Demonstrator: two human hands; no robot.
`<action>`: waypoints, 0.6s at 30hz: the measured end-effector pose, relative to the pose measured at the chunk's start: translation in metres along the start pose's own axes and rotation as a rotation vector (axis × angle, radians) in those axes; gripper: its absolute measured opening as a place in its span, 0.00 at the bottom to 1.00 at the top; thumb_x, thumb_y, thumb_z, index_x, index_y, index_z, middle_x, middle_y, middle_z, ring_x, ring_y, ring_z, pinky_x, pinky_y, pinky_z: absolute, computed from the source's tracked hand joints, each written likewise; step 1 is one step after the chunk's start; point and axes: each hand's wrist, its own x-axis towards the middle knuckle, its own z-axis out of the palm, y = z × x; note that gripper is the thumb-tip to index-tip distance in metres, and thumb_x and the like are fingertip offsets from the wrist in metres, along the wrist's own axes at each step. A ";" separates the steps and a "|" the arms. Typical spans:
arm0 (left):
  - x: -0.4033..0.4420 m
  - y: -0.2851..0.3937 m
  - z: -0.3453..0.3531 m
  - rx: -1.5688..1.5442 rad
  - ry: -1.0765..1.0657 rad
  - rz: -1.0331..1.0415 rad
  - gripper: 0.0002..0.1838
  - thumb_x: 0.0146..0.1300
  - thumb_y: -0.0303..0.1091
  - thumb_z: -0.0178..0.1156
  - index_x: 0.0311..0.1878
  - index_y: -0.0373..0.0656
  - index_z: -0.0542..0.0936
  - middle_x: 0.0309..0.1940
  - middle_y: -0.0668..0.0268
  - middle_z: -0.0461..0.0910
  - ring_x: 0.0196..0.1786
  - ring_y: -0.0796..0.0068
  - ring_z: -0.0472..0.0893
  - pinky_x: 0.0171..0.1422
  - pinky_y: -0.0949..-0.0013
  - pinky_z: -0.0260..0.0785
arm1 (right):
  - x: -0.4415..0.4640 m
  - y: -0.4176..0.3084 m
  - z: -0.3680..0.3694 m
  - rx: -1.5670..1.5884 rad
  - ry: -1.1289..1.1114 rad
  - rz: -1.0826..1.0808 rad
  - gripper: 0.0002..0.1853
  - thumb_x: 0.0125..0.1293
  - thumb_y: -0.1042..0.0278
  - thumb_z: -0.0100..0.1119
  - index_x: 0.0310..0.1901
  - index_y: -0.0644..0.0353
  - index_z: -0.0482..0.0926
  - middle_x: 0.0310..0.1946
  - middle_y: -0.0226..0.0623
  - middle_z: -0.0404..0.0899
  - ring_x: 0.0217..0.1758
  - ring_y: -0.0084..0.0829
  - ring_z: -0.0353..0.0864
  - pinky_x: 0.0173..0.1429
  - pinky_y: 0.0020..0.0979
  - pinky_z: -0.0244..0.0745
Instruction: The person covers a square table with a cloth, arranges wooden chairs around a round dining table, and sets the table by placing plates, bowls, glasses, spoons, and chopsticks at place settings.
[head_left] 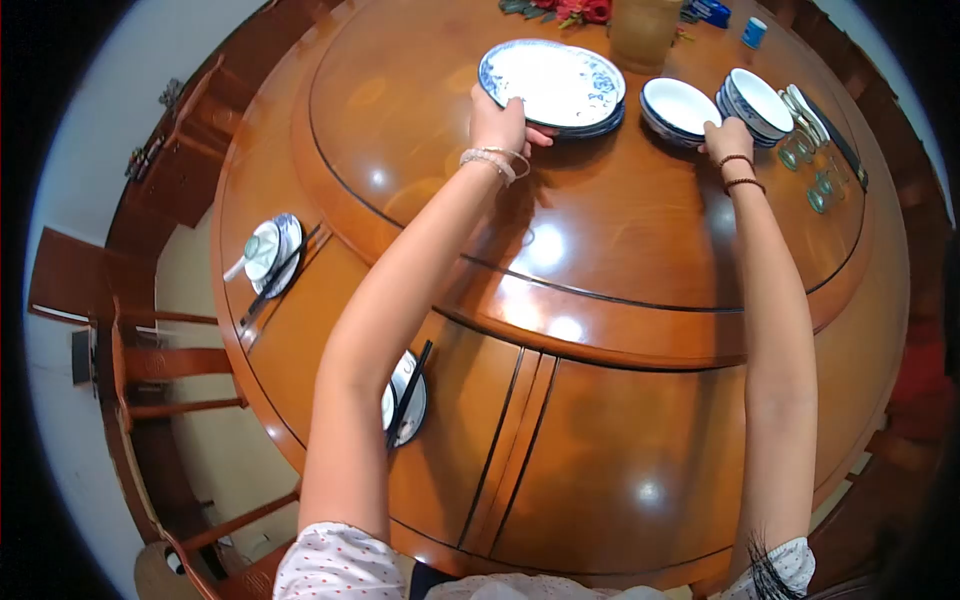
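My left hand (503, 122) grips the near left edge of a blue-patterned white plate (550, 85), which lies over more plates on the raised round turntable (420, 150). The thumb is on top and fingers reach underneath. My right hand (728, 138) is closed at the edges of two stacks of bowls, the left stack (680, 105) and the right stack (760, 103). Its thumb and fingers are at the rims where the stacks nearly meet; which bowl they pinch is hard to tell.
Right of the bowls are white spoons (807, 113), small glasses (818, 190) and dark chopsticks (840, 145). Behind stand a tan container (645, 35), red flowers (585, 10) and a blue bottle (754, 33). Two place settings (290, 255) (412, 400) lie left; chairs (180, 362) stand beyond.
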 end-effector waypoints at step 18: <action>-0.394 -0.061 -0.076 -0.325 -0.051 -0.494 0.30 0.62 0.27 0.42 0.63 0.42 0.39 0.36 0.57 0.72 0.15 0.78 0.73 0.13 0.81 0.64 | 0.013 0.030 -0.006 0.463 0.171 0.029 0.12 0.56 0.69 0.45 0.32 0.72 0.70 0.19 0.43 0.76 0.15 0.25 0.74 0.18 0.21 0.68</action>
